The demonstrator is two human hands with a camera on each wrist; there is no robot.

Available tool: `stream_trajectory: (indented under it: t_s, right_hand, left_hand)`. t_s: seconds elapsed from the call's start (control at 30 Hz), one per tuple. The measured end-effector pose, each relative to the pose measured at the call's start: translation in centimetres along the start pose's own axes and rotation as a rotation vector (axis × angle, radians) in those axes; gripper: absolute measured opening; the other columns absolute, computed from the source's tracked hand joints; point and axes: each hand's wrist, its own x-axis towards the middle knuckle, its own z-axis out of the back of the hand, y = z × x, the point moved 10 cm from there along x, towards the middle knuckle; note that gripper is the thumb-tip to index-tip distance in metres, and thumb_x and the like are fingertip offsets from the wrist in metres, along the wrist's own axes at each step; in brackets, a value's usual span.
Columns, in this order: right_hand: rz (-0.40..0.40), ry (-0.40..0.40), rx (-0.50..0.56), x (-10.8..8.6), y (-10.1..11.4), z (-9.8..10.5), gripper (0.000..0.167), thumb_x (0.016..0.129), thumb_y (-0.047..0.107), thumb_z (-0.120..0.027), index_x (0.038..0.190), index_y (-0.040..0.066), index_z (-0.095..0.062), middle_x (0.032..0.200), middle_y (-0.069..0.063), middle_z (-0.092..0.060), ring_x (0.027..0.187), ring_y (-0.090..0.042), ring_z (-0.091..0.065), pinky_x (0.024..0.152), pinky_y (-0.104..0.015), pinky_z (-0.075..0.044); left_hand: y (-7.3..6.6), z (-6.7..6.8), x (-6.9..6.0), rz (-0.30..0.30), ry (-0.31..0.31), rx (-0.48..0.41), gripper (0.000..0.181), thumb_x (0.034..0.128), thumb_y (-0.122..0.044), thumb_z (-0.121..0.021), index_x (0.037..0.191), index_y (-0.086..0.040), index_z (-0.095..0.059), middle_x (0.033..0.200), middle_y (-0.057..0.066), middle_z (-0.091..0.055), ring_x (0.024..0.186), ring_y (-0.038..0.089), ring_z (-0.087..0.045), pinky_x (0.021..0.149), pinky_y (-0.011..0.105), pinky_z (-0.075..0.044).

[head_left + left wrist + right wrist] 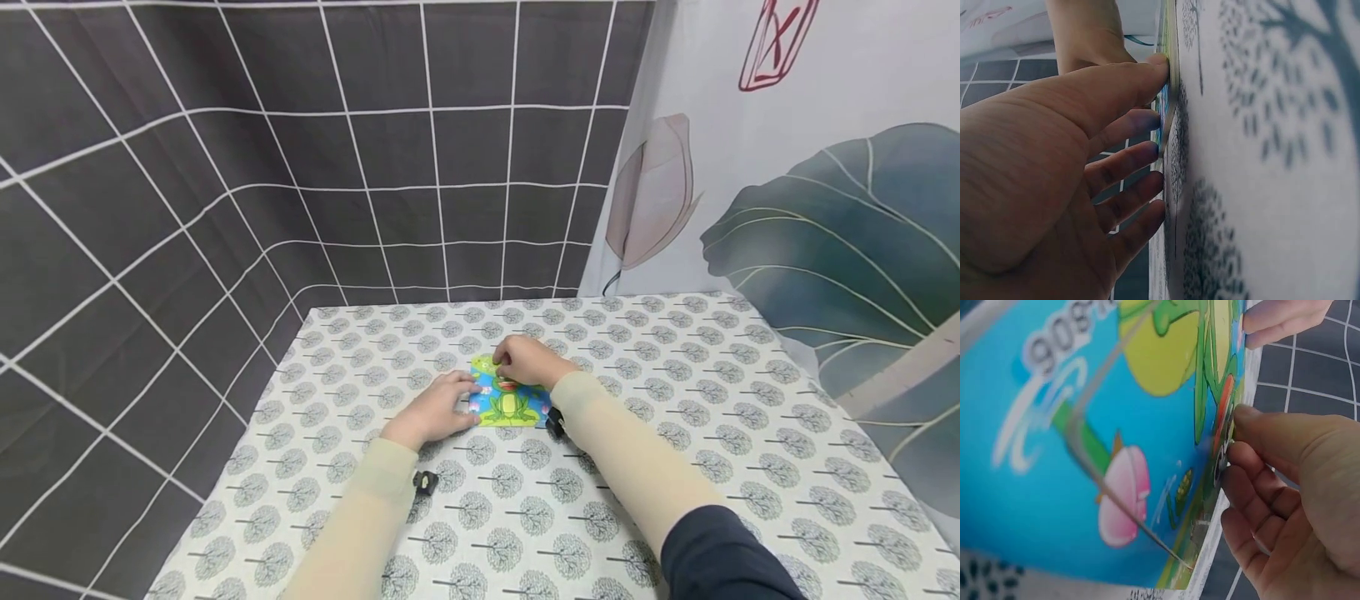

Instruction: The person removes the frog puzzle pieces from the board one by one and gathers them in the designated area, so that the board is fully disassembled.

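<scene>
A flat, bright frog puzzle board lies on the tablecloth, blue with a green frog, pink flowers and a yellow-green border. My right hand is over its upper part, fingers curled. In the right wrist view, the right hand pinches at a frog-head piece with a red mouth and an eye; the fingers partly cover it. A cut line runs across the board. The left hand rests at the board's left side. Its thumb and spread fingers touch the edge in the left wrist view.
A white tablecloth with grey tree prints covers the table. Behind and to the left hangs a dark curtain with white grid lines. A pale curtain with large leaf prints hangs at the right. Small black devices sit at both wrists.
</scene>
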Motion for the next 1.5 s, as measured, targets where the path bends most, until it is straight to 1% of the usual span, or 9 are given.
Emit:
stream_trajectory:
  t_s: [0.17, 0.33, 0.53, 0.83, 1.0, 1.1, 1.2, 1.27, 1.5]
  right_hand:
    - [-0.002, -0.006, 0.009, 0.2, -0.1, 0.0, 0.018, 0.094, 0.014, -0.078, 0.112, 0.009, -0.078, 0.090, 0.003, -0.069, 0.076, -0.012, -0.060, 0.078, -0.030, -0.055]
    - [-0.012, 0.023, 0.065, 0.1, -0.2, -0.1, 0.024, 0.091, 0.017, -0.084, 0.111, 0.008, -0.076, 0.084, 0.001, -0.064, 0.074, -0.014, -0.057, 0.076, -0.031, -0.054]
    - [-0.050, 0.058, 0.140, 0.3, -0.6, -0.4, 0.028, 0.090, 0.015, -0.084, 0.114, 0.005, -0.073, 0.086, -0.003, -0.062, 0.076, -0.016, -0.056, 0.076, -0.031, -0.053]
    - [-0.080, 0.082, 0.118, 0.6, -0.8, -0.5, 0.032, 0.091, 0.018, -0.083, 0.117, 0.006, -0.069, 0.096, -0.004, -0.061, 0.085, -0.018, -0.056, 0.081, -0.033, -0.053]
    - [-0.077, 0.047, 0.177, 0.7, -1.0, -0.2, 0.029, 0.085, 0.013, -0.087, 0.108, 0.007, -0.070, 0.099, -0.004, -0.063, 0.088, -0.019, -0.058, 0.082, -0.032, -0.055]
    - [-0.073, 0.019, 0.232, 0.8, -1.2, -0.1, 0.024, 0.083, 0.009, -0.087, 0.101, 0.007, -0.071, 0.095, -0.005, -0.066, 0.083, -0.019, -0.062, 0.075, -0.031, -0.057]
    - [-0.064, -0.012, 0.256, 1.0, -1.2, 0.1, 0.015, 0.086, 0.006, -0.084, 0.096, 0.007, -0.073, 0.090, -0.005, -0.068, 0.077, -0.018, -0.064, 0.069, -0.029, -0.058]
    - [-0.050, -0.033, 0.256, 1.0, -1.1, 0.2, 0.011, 0.087, 0.006, -0.082, 0.093, 0.007, -0.073, 0.086, -0.005, -0.069, 0.074, -0.017, -0.065, 0.066, -0.029, -0.059]
    - [0.007, -0.082, 0.162, 1.1, 0.0, 0.8, 0.011, 0.087, 0.008, -0.083, 0.092, 0.011, -0.073, 0.084, -0.001, -0.066, 0.076, -0.015, -0.061, 0.071, -0.028, -0.056]
  left_hand:
    - [-0.1, -0.1, 0.0, 0.001, 0.006, 0.007, 0.062, 0.0942, -0.036, -0.078, 0.149, -0.017, -0.058, 0.160, 0.005, -0.046, 0.148, 0.029, -0.040, 0.123, 0.049, -0.034]
    - [-0.2, -0.2, 0.0, -0.003, 0.009, 0.000, 0.061, 0.0940, -0.035, -0.079, 0.148, -0.015, -0.060, 0.159, 0.006, -0.047, 0.147, 0.030, -0.040, 0.122, 0.050, -0.035]
    - [-0.3, -0.2, -0.1, 0.000, 0.018, 0.022, 0.060, 0.0949, -0.035, -0.078, 0.148, -0.015, -0.060, 0.159, 0.006, -0.046, 0.147, 0.030, -0.040, 0.122, 0.049, -0.035]
    - [-0.6, -0.1, -0.1, 0.011, 0.033, 0.030, 0.061, 0.0953, -0.035, -0.078, 0.150, -0.015, -0.059, 0.160, 0.005, -0.045, 0.149, 0.029, -0.038, 0.123, 0.049, -0.034]
    - [-0.6, -0.1, -0.2, 0.010, 0.031, 0.032, 0.061, 0.0954, -0.035, -0.078, 0.150, -0.015, -0.059, 0.159, 0.005, -0.045, 0.148, 0.029, -0.039, 0.122, 0.049, -0.035]
    - [-0.6, -0.2, -0.2, 0.010, 0.030, 0.032, 0.061, 0.0951, -0.034, -0.078, 0.149, -0.015, -0.059, 0.159, 0.006, -0.045, 0.148, 0.030, -0.039, 0.122, 0.049, -0.035]
    - [-0.5, -0.2, -0.2, 0.010, 0.028, 0.030, 0.061, 0.0951, -0.034, -0.078, 0.149, -0.015, -0.059, 0.159, 0.006, -0.045, 0.148, 0.031, -0.039, 0.123, 0.049, -0.034]
    - [-0.4, -0.3, -0.2, 0.011, 0.026, 0.032, 0.060, 0.0952, -0.034, -0.078, 0.150, -0.016, -0.059, 0.159, 0.006, -0.045, 0.148, 0.030, -0.039, 0.123, 0.049, -0.034]
    - [-0.1, -0.5, 0.0, 0.015, 0.023, 0.041, 0.061, 0.0951, -0.035, -0.078, 0.151, -0.018, -0.058, 0.159, 0.003, -0.045, 0.147, 0.029, -0.040, 0.122, 0.049, -0.035]
